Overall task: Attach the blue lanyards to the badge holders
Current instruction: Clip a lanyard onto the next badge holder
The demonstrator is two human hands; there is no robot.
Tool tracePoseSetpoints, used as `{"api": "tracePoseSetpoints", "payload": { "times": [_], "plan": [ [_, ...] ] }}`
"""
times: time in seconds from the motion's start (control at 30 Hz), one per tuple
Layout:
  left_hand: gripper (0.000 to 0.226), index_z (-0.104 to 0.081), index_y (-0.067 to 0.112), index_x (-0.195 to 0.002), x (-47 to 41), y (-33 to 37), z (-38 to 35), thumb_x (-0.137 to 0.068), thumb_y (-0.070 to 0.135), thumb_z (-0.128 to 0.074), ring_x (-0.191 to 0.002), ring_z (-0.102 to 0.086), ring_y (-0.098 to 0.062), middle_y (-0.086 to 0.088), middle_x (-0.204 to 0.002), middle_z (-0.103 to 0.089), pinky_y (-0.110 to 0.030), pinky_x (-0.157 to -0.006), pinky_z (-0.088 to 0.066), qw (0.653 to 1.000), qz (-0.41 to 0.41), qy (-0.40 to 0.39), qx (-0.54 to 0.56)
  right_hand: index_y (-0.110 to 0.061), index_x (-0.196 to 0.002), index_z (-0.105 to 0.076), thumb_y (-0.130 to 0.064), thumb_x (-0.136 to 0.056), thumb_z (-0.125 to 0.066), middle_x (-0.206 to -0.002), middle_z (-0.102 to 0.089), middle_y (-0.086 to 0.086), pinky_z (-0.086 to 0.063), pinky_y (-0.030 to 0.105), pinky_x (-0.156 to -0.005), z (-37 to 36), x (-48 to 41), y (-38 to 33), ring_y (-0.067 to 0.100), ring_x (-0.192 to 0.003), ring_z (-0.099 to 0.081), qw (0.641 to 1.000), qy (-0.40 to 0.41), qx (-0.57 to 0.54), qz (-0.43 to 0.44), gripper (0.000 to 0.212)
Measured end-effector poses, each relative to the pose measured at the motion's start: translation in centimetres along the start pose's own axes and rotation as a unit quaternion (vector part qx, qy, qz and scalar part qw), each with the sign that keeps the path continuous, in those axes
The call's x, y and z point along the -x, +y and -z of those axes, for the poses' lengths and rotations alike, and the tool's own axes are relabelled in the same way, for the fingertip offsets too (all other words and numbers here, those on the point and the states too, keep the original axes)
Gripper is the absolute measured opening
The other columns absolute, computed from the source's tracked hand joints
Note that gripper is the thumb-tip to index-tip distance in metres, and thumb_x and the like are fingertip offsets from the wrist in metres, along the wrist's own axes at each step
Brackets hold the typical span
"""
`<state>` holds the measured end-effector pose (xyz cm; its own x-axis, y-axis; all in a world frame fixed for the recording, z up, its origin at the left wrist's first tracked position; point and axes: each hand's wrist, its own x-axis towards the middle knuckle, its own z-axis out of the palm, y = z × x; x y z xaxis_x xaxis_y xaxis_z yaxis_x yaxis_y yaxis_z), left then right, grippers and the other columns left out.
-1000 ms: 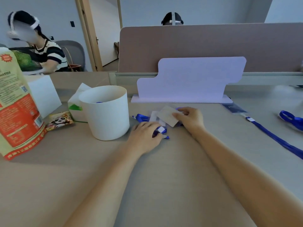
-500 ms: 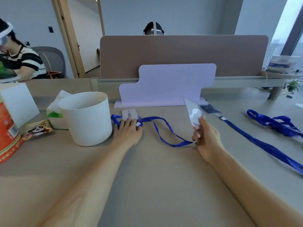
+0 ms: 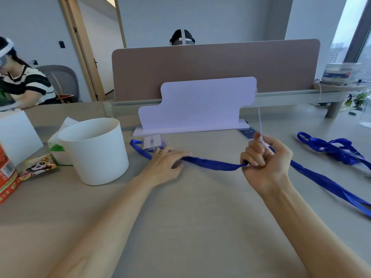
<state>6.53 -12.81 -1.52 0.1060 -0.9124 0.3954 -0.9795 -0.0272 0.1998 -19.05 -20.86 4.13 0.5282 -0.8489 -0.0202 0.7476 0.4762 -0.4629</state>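
Note:
A blue lanyard (image 3: 212,163) stretches above the desk between my two hands. My left hand (image 3: 164,165) is closed on its left part, near a clear badge holder (image 3: 152,141) lying flat at the foot of the lilac stand. My right hand (image 3: 265,163) grips the lanyard's clip end together with a thin badge holder (image 3: 260,125), which I see edge-on, standing upright out of the fist. A second lanyard (image 3: 325,179) with a dark badge holder (image 3: 247,132) runs across the desk on the right. More lanyards (image 3: 331,147) lie tangled at the far right.
A white bucket (image 3: 96,151) stands left of my left hand, with a tissue pack (image 3: 58,141), a snack packet (image 3: 38,165) and an orange bag (image 3: 6,177) beyond it. A lilac stand (image 3: 196,105) and a brown divider (image 3: 216,67) close the back. Two people sit nearby.
My right hand has turned and closed on the lanyard's end, with the badge holder now upright and edge-on. The left hand has closed on the lanyard, lifting it taut. The view has shifted.

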Motion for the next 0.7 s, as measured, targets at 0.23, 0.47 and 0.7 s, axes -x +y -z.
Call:
{"api": "tracePoseSetpoints", "payload": {
  "times": [0.23, 0.47, 0.7],
  "plan": [
    [0.019, -0.057, 0.019, -0.097, 0.9, 3.0, 0.1, -0.1, 0.013, -0.04, -0.081, -0.054, -0.014, 0.006, -0.089, -0.058, -0.033, -0.078, -0.047, 0.965, 0.133, 0.134, 0.184, -0.015, -0.058, -0.039, -0.012, -0.082, -0.042, -0.051, -0.035, -0.004, -0.021, 0.021, -0.04, -0.3, 0.3, 0.8, 0.01, -0.038, -0.019, 0.999, 0.014, 0.043, -0.021, 0.025],
    [0.032, -0.046, 0.01, -0.073, 1.4, 7.3, 4.2, -0.085, -0.009, -0.024, -0.087, -0.065, -0.028, -0.004, -0.067, -0.047, -0.039, -0.079, -0.053, 0.585, 0.192, 0.239, 0.751, -0.016, -0.065, -0.037, -0.01, -0.082, -0.042, -0.052, -0.036, -0.002, -0.024, 0.022, -0.044, 0.2, -0.2, 1.5, 0.011, -0.04, -0.024, 0.993, 0.055, 0.108, -0.011, 0.019],
    [0.058, -0.065, 0.022, -0.098, 5.1, 6.2, 3.2, -0.072, -0.018, -0.031, -0.056, -0.054, 0.001, 0.01, -0.086, -0.06, -0.022, -0.056, -0.043, 0.908, 0.215, 0.102, 0.344, -0.015, -0.067, -0.042, -0.011, -0.084, -0.048, -0.055, -0.035, -0.001, -0.025, 0.027, -0.048, -0.1, 0.3, 2.3, 0.014, -0.042, -0.024, 0.965, 0.036, 0.259, 0.02, 0.019]
  ]
}}
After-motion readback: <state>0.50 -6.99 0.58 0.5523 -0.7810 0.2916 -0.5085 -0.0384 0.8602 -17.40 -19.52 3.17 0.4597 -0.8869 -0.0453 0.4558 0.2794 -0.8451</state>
